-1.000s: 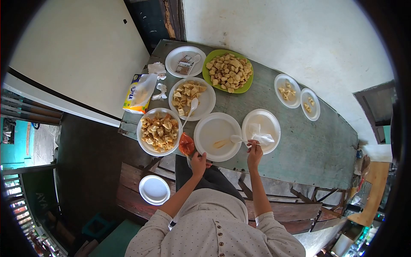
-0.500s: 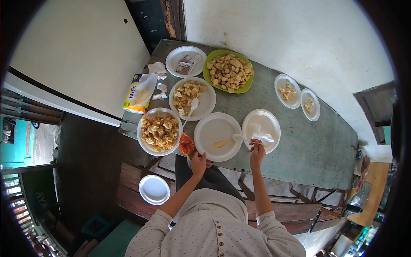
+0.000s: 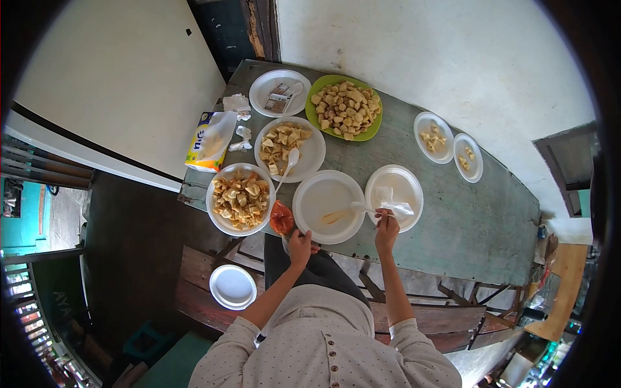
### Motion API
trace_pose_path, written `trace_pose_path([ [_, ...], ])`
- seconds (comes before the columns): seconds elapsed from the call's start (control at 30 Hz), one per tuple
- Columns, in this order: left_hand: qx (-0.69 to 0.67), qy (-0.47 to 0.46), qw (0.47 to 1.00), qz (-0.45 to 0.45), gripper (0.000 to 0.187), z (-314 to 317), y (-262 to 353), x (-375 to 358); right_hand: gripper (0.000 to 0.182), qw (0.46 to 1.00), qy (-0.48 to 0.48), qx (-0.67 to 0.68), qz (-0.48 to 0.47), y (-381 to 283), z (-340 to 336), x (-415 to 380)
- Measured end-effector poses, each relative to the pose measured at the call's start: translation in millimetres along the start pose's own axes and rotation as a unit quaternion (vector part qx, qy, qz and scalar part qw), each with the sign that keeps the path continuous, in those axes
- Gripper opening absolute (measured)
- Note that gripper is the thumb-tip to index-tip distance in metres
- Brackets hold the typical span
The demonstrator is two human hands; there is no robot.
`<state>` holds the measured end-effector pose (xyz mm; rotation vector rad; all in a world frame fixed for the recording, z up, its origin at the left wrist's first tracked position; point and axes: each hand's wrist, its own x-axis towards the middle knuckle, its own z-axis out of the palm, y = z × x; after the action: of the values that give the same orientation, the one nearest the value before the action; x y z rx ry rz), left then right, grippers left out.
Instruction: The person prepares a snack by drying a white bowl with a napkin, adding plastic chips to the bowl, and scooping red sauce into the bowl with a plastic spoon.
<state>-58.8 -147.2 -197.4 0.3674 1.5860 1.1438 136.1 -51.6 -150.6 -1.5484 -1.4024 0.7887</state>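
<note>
My left hand (image 3: 300, 248) is closed at the near left rim of a large white plate (image 3: 310, 194), its thumb on the rim. A light brown smear of sauce (image 3: 334, 216) lies on this plate. In my right hand (image 3: 387, 234) is a white plastic spoon (image 3: 361, 207), its bowl over the right rim of the plate. Beyond that hand, a crumpled clear plastic bag (image 3: 396, 202) rests on another white plate (image 3: 401, 176). Close to my left hand lies a bag of red sauce (image 3: 281, 217).
A bowl of brown pieces (image 3: 240, 198), a plate of pieces with a spoon (image 3: 283, 143) and a green plate of chunks (image 3: 346, 107) stand beyond. Two small plates (image 3: 433, 137) lie at the right. A tissue pack (image 3: 211, 140) is at the left, an empty plate (image 3: 233, 286) on the bench.
The spoon's bowl has tilted slightly in my right hand, which has shifted very little. My left hand stays at the plate's rim.
</note>
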Motion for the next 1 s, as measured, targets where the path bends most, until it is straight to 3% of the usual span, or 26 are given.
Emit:
trace_pose_path([
  [0.13,0.005,0.004,1.0,-0.002,0.023,-1,1,0,0.025,0.997,-0.064,0.018,0.03,-10,16,-18],
  [0.27,-0.001,0.0,1.0,-0.001,0.023,-2,-5,4,0.025,0.998,-0.06,-0.014,0.025,-5,10,-11],
  [0.33,0.008,-0.018,1.0,-0.005,0.023,-3,-9,5,0.025,0.997,0.016,-0.015,-0.078,9,5,-1],
  [0.37,0.008,-0.019,1.0,-0.005,0.023,-2,-7,4,0.025,0.997,0.016,-0.016,-0.078,4,3,0],
  [0.53,0.011,0.005,1.0,0.008,0.021,-1,-1,1,0.022,0.997,-0.048,0.009,0.054,-13,18,-18],
  [0.67,0.011,-0.001,1.0,0.001,0.021,-1,2,0,0.022,0.992,-0.104,0.045,0.052,-16,34,-37],
  [1.0,-0.015,-0.002,1.0,0.001,0.022,-1,-3,3,0.027,1.0,-0.006,0.012,0.021,2,1,-3],
])
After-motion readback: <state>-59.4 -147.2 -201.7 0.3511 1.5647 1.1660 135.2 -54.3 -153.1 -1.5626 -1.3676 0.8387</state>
